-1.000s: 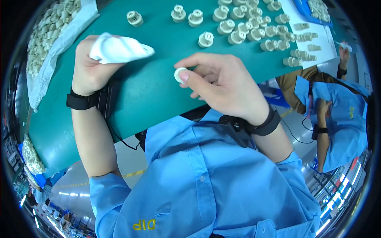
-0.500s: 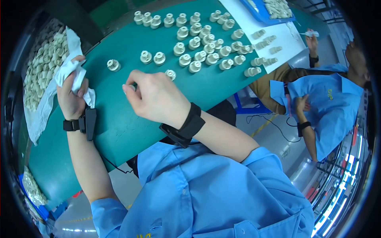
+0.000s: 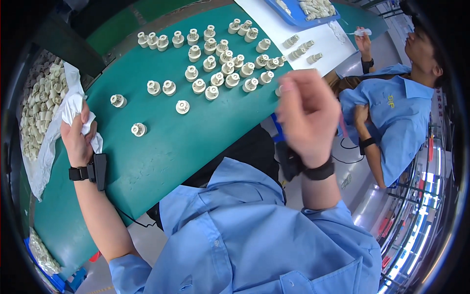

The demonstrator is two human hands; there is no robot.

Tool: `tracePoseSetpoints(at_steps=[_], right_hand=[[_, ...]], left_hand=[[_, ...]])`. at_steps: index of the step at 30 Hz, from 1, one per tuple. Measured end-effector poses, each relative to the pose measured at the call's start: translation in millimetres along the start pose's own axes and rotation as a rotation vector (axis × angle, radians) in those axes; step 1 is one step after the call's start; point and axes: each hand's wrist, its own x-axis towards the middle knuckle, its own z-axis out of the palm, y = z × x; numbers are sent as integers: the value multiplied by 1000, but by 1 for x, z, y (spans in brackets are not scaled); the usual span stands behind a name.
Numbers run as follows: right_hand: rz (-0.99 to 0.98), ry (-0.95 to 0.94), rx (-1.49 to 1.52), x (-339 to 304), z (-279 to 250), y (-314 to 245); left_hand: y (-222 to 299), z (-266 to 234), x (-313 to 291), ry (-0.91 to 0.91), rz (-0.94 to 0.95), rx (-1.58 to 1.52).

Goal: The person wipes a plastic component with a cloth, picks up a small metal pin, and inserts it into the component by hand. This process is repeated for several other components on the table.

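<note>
My left hand (image 3: 78,139) is closed on the crumpled edge of a white plastic bag (image 3: 73,105) at the left. My right hand (image 3: 311,115) is over the table's near right edge, blurred, with its fingers curled. Beside its thumb tip shows a sliver of a cream plastic piece (image 3: 278,91); whether the fingers grip it is hidden. Many cream, stepped round plastic pieces stand upright on the green table (image 3: 161,161). One piece (image 3: 139,129) stands nearest me, with another (image 3: 182,107) behind it to the right.
A heap of cream ring-like parts (image 3: 46,98) lies beside the bag. White paper (image 3: 274,29) at the far right bears several pieces and a blue tray (image 3: 318,20) of parts. Beyond the table's right side, a person in blue (image 3: 391,108) holds a small white object (image 3: 361,32).
My right hand has swung from the table's middle to its right edge, uncovering the nearest cream piece. My left hand keeps hold of the bag. The whole view has shifted slightly.
</note>
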Motion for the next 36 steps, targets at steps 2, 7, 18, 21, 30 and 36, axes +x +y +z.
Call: tracePoseSetpoints(at_steps=[2,7,18,21,30,36], right_hand=[[121,48,5,3,-25,27],[524,40,-104,5,-40,62],[719,-108,353,-7,-25,84],[708,-149,458,-11,-17,76],[644,-837,540,-16,61,-18],[634,-1051,377,-7,89,-15]], left_hand=[[2,5,0,24,1,5],[4,12,2,1,-9,11],[4,13,-1,-12,-2,4],[6,16,-2,22,1,14],[2,8,-2,-107,99,-44],[7,16,-14,-37,171,50]])
